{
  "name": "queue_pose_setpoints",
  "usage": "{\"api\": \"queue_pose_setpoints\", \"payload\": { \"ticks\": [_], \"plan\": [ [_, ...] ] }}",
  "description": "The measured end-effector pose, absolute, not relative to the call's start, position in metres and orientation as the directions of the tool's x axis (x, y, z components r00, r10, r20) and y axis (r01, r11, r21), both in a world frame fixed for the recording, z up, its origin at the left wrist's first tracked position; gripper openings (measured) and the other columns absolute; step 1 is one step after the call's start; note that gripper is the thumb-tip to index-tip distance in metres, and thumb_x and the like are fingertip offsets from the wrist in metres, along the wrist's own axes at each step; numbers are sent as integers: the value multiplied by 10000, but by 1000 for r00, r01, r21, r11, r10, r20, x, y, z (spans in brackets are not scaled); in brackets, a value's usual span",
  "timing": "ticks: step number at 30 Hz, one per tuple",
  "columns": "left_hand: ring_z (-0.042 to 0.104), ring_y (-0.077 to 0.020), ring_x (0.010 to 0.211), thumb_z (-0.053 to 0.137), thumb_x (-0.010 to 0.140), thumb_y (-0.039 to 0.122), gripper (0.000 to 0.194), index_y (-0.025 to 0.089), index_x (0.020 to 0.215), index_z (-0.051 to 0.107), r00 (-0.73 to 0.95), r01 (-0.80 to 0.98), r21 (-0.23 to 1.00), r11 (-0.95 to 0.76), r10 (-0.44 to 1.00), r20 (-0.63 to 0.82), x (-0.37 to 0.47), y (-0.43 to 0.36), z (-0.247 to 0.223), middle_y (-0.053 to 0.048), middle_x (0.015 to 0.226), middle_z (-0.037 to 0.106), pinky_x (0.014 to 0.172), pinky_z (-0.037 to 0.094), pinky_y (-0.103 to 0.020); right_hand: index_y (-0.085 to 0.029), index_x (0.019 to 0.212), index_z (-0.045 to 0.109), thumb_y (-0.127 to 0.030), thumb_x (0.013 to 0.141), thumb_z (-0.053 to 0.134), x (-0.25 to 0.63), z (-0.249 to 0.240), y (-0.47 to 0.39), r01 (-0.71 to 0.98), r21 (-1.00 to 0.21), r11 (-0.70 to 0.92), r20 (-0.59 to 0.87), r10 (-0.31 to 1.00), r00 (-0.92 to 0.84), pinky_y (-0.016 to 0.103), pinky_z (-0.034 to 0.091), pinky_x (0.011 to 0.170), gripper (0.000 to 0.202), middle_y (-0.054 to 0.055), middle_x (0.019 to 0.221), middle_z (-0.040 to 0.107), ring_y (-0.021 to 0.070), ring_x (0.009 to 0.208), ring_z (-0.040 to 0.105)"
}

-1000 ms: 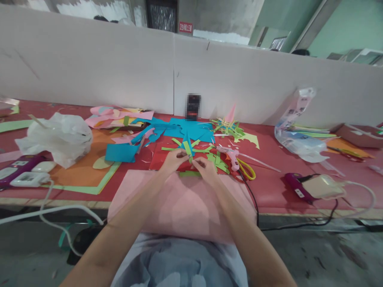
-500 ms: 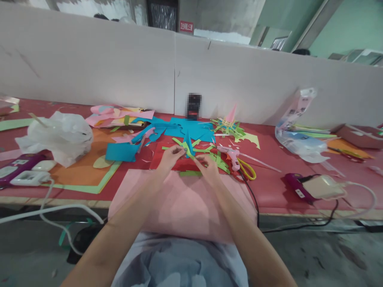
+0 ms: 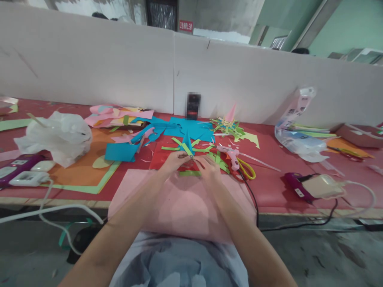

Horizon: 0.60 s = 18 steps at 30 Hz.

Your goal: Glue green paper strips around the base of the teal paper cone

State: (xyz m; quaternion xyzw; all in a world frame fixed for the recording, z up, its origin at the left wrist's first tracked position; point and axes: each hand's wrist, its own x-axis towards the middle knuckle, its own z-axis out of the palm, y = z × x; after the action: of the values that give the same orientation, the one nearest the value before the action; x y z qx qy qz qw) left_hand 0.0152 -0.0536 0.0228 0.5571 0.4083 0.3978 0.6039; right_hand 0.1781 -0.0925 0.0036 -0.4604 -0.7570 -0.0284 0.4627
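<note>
My left hand [image 3: 176,160] and my right hand [image 3: 208,165] meet at the near end of a light green paper strip [image 3: 187,148]. Fingers of both are closed in a pinch on that end. The strip slants down across the front of a pointed blue paper cone [image 3: 187,138]. More green strips stick out around the cone's base like rays. Beneath lies red paper [image 3: 158,155], partly covered by my left hand. Cut green strips [image 3: 220,161] lie just beyond my right hand, close to a pink glue gun [image 3: 233,157].
Scissors with yellow handles [image 3: 248,170] lie beside the glue gun. A finished-looking pink cone with woven strips [image 3: 229,117] stands behind. Blue paper sheets [image 3: 191,129], a white plastic bag [image 3: 60,135] and a power strip [image 3: 299,187] are around. A white partition [image 3: 119,63] closes the back.
My left fingertips have slid from the middle of the green strip toward its near end, closer to my right fingertips. More of the strip is uncovered across the blue cone.
</note>
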Motion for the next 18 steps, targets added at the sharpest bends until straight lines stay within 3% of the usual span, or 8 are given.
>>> {"api": "queue_pose_setpoints", "payload": {
  "ticks": [4, 12, 18],
  "plan": [
    [677, -179, 708, 768, 592, 423, 355, 153, 784, 639, 332, -53, 997, 53, 943, -33, 12, -51, 23, -16, 735, 702, 683, 554, -305, -232, 943, 687, -231, 906, 490, 178, 3, -91, 742, -288, 606, 766, 611, -201, 298, 485, 846, 200, 50, 948, 705, 169, 909, 626],
    [663, -179, 687, 744, 587, 453, 371, 155, 781, 638, 222, -34, 999, -13, 975, 20, 6, -39, 16, -30, 717, 686, 663, 550, -317, -232, 913, 692, -229, 913, 477, 176, 6, -93, 749, -259, 609, 756, 610, -235, 308, 476, 807, 215, 47, 904, 703, 166, 885, 614],
    [642, -154, 671, 752, 557, 461, 402, 161, 812, 672, 111, -13, 1000, -17, 994, 18, 0, -34, 19, -39, 779, 693, 631, 531, -281, -226, 850, 694, -244, 902, 512, 171, 8, -95, 802, -98, 589, 766, 559, -317, 305, 429, 760, 191, 42, 836, 667, 158, 819, 574]
  ]
}}
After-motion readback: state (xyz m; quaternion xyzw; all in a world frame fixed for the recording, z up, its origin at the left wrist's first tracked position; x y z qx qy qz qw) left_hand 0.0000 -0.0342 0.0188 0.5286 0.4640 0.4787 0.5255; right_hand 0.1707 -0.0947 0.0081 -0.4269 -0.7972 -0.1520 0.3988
